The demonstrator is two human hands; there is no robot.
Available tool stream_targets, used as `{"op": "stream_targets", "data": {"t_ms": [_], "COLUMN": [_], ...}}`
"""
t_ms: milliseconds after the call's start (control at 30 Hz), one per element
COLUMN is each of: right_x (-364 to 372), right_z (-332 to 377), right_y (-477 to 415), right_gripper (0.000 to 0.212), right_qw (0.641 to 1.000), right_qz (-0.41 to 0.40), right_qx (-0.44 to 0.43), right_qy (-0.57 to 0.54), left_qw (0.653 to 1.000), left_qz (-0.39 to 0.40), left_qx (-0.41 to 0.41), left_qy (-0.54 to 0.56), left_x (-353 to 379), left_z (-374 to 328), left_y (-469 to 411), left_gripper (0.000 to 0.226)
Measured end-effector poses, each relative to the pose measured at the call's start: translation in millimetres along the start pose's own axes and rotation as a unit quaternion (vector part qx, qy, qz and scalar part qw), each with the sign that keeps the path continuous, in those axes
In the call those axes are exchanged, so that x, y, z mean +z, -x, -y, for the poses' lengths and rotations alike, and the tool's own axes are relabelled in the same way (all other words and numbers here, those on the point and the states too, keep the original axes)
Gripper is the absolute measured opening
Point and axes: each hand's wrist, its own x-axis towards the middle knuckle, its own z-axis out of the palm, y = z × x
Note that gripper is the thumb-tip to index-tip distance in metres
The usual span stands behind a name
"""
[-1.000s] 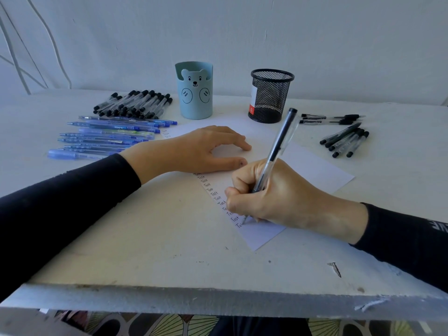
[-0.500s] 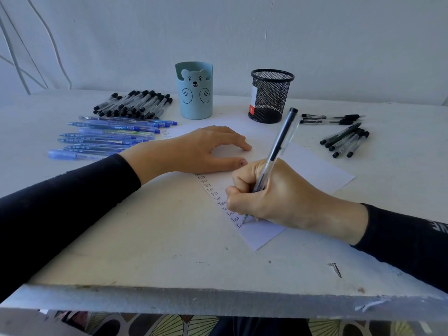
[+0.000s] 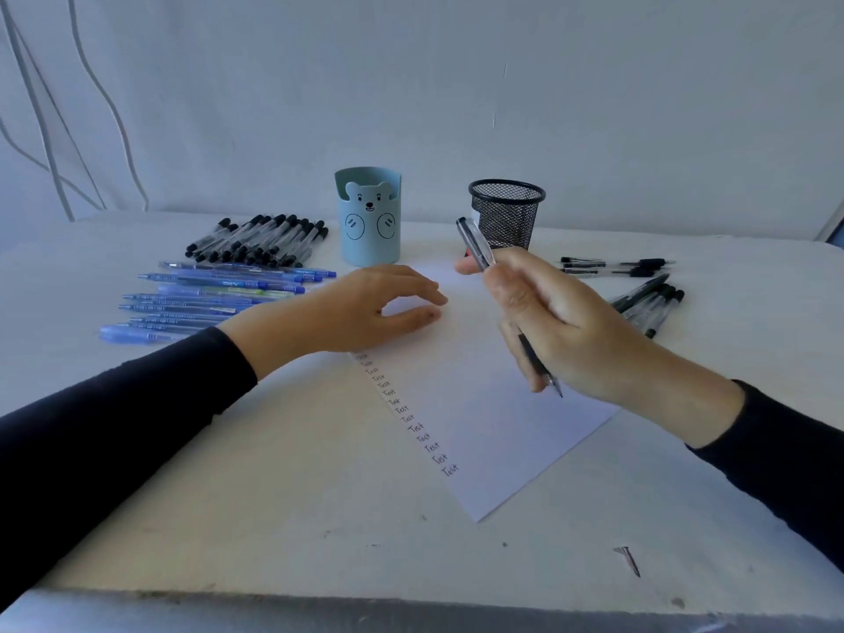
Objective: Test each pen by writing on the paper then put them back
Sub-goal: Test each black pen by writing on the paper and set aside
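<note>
The right hand [image 3: 571, 331] curls its fingers round a slim clear-barrelled pen with black ends [image 3: 477, 244], slanted above the white sheet of paper [image 3: 493, 440] with its tip down and apparently off the page. The left hand [image 3: 365, 308] rests on the sheet's far part, fingers relaxed and lightly spread. The pen looks light, stiff and smooth, so a gentle pinch at mid-barrel should do for laying it down, though its round body may roll.

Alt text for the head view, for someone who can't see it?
The right hand holds a pen above the paper, which bears a column of "Test" words. The left hand rests on the paper's far end.
</note>
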Motion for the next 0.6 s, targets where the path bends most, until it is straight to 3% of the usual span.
{"op": "stream_targets", "data": {"t_ms": [133,300,400,600], "right_x": [-7.5,3.2,6.0,7.1], "right_z": [-29.9,-47.7,-52.7,-57.3], "right_y": [-6.1,-10.7,-12.0,-13.4], "right_gripper": [0.031,0.035,0.032,0.029], "right_qw": [0.979,0.983,0.983,0.973], "right_qz": [0.005,0.052,0.059,0.055], "right_qx": [-0.080,-0.042,-0.063,-0.062], "right_qy": [0.189,0.172,0.160,0.214], "left_qw": [0.998,0.997,0.997,0.997], "left_qz": [-0.022,-0.008,-0.002,-0.003], "left_qx": [-0.055,-0.073,-0.073,-0.067], "left_qy": [-0.021,-0.018,-0.024,-0.032], "left_x": [-3.0,-6.5,-5.7,-4.5], "left_z": [16.6,18.3,17.5,17.3], "left_y": [0.9,2.4,0.9,-0.7], "left_gripper": [0.029,0.031,0.032,0.033]}}
